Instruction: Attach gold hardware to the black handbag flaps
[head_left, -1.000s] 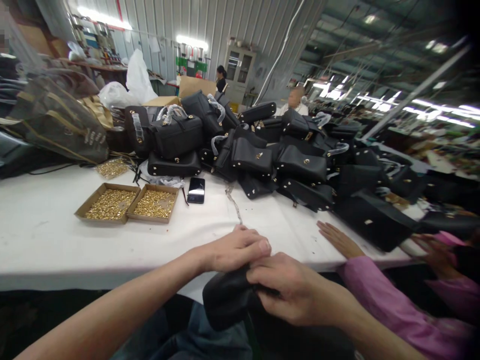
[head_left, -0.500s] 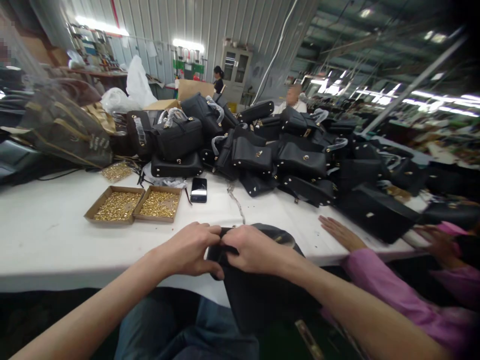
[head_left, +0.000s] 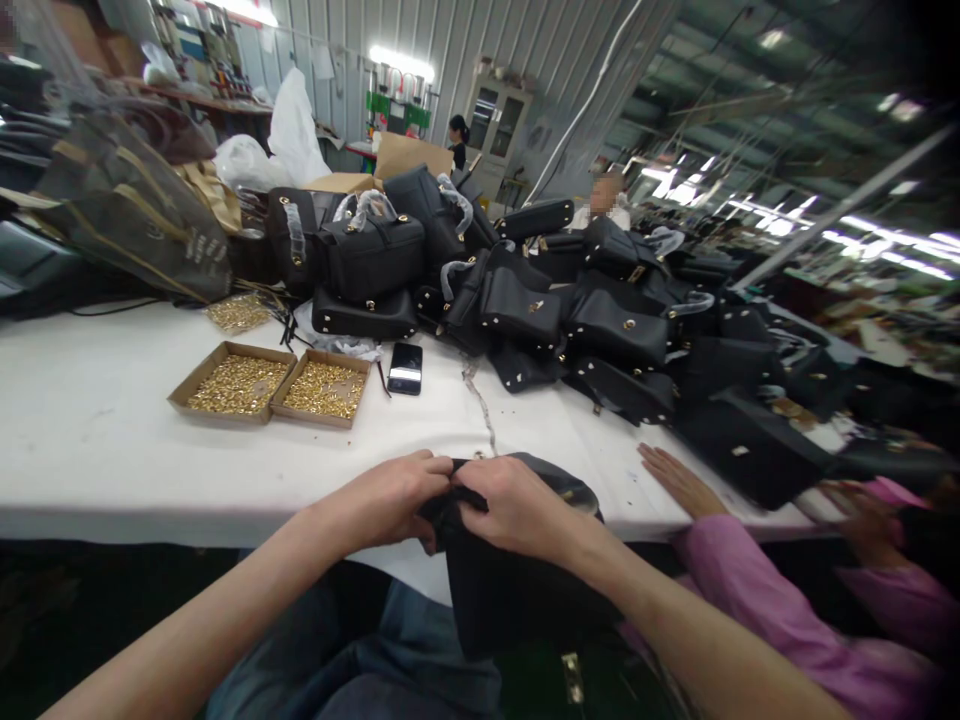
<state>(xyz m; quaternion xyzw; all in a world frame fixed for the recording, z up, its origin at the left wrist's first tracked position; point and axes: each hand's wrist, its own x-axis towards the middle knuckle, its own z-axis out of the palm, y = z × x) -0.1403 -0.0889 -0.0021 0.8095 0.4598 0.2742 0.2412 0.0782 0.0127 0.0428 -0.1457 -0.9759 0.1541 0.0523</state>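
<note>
Shifting left and hanging straighter than half a second ago, a gold-toned metal piece [head_left: 572, 680] is showing at the lower centre of the frame, while the hold on the black bag [head_left: 517, 595] is staying much the same. The left hand [head_left: 409, 492] and right hand [head_left: 514, 503], fingers curled nearly closed, are gripping its upper edge at the front of the white-covered table [head_left: 112, 440]. Knuckles and folds are hiding the exact pinch; darkness is swallowing the bag's lower part, leaving the metal piece's attachment unclear. A co-worker's hand [head_left: 681, 482] is resting at right.
</note>
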